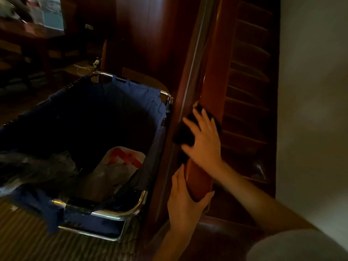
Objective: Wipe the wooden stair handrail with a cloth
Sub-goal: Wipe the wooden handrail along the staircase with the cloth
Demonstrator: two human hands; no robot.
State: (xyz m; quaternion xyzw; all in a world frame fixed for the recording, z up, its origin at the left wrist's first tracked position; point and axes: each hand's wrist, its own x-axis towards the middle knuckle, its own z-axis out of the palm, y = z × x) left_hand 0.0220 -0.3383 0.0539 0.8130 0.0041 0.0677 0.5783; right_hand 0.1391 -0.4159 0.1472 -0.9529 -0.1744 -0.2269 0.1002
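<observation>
The reddish-brown wooden handrail (213,87) runs from the lower middle up toward the top of the view. A dark cloth (183,133) is draped over it about halfway along. My right hand (204,142) lies on the cloth with its fingers spread and presses it onto the rail. Below it, my left hand (185,202) grips the rail's near end, thumb on the left side and fingers wrapped round from beneath. The scene is dim and the right hand is slightly blurred.
A metal-framed cart with a blue fabric bag (105,110) stands left of the rail, holding plastic bags and a red-and-white package (124,159). Wooden stair steps (246,102) descend right of the rail beside a pale wall (312,110). Striped flooring (28,240) lies at bottom left.
</observation>
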